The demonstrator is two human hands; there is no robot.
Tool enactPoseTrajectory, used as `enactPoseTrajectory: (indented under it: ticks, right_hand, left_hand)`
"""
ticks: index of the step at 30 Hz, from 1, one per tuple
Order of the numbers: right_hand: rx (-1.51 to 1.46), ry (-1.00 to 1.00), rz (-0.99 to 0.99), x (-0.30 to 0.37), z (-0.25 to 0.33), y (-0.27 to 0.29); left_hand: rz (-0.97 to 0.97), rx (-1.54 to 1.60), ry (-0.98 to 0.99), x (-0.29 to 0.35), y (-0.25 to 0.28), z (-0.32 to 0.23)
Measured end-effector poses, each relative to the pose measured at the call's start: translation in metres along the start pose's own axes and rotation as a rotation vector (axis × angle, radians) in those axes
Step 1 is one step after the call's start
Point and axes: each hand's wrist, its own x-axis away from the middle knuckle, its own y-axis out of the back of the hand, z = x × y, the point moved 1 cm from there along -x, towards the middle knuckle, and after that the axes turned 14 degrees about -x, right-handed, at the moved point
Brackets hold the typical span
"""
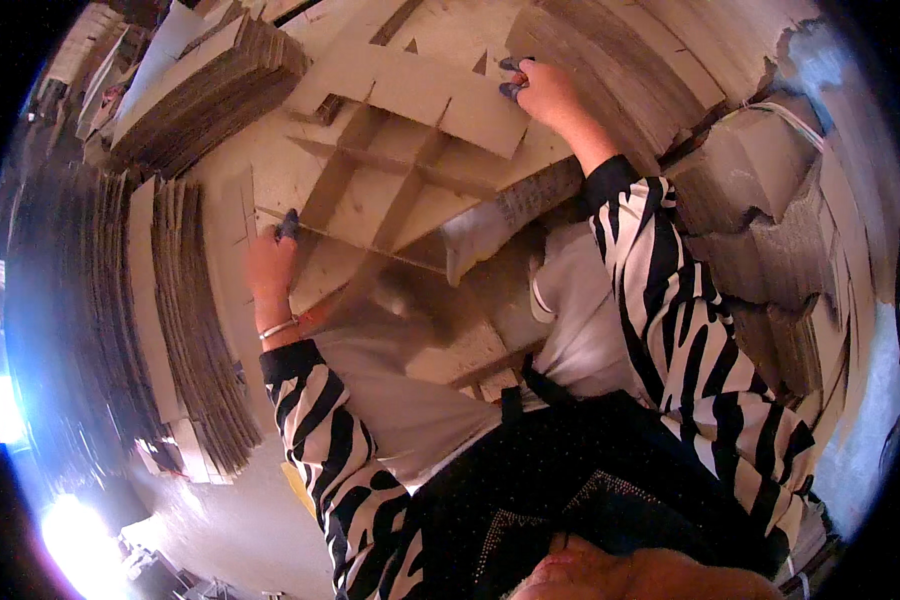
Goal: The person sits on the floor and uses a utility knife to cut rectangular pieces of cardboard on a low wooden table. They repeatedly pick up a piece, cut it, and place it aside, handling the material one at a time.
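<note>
In front of me lies a partly assembled cardboard divider grid [367,180], its slotted strips crossing to form several open cells. A wide slotted cardboard strip [410,88] spans its far side. My left hand [273,268], with dark coverings on the fingertips, is closed at the near left corner of the grid, pinching the end of a strip. My right hand [548,92] reaches farther out, its covered fingertips closed at the far right end of the wide strip. The exact contact there is partly hidden by the fingers.
Stacked cardboard strips [195,300] stand on the left, with another cardboard stack [215,95] at the far left. A flat pile of strips [620,75] lies at the far right. Bundled cardboard [745,240] is piled beside my right arm. A crumpled printed sheet [505,215] sticks out near the grid.
</note>
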Motion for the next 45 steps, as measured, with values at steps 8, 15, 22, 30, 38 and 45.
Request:
enactPoseTrajectory:
  ticks: [8,15,22,30,38,45]
  right_hand:
    - [-0.05,0.165,-0.334,0.002,-0.01,0.019]
    - [0.018,0.039,0.137,0.022,0.017,0.002]
    - [0.108,0.136,0.18,0.04,0.039,-0.015]
    - [-0.281,0.253,-0.307,0.021,0.029,0.015]
    - [-0.234,0.02,-0.095,0.001,-0.032,-0.004]
    - [-0.559,0.012,-0.056,0.014,0.018,-0.02]
  left_hand:
    - [-0.087,0.141,-0.153,0.009,-0.02,0.007]
    - [-0.058,0.165,-0.186,0.024,-0.004,-0.011]
    - [-0.043,0.138,-0.216,0.015,-0.013,-0.011]
    - [-0.081,0.272,-0.206,0.0,-0.034,0.03]
    - [-0.046,0.201,-0.154,0.024,-0.004,-0.053]
    - [0.161,0.232,-0.511,0.077,-0.023,-0.193]
